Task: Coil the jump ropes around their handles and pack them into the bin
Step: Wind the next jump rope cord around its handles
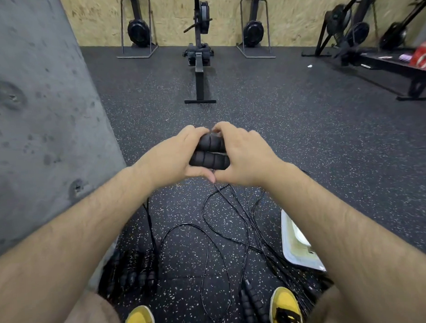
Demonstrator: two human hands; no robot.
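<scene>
Black handles (210, 159) clasped, left hand (172, 156), right hand (246, 154)

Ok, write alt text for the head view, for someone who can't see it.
The left hand and right hand grip two black foam handles side by side, thin cord trailing to the speckled floor. More ropes lie loose by yellow shoes; a pale bin sits right.

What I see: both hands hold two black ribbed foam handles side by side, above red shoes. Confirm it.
Not quite: the head view shows yellow shoes, not red. The rest holds: the left hand and right hand hold the two black ribbed foam handles side by side.
</scene>
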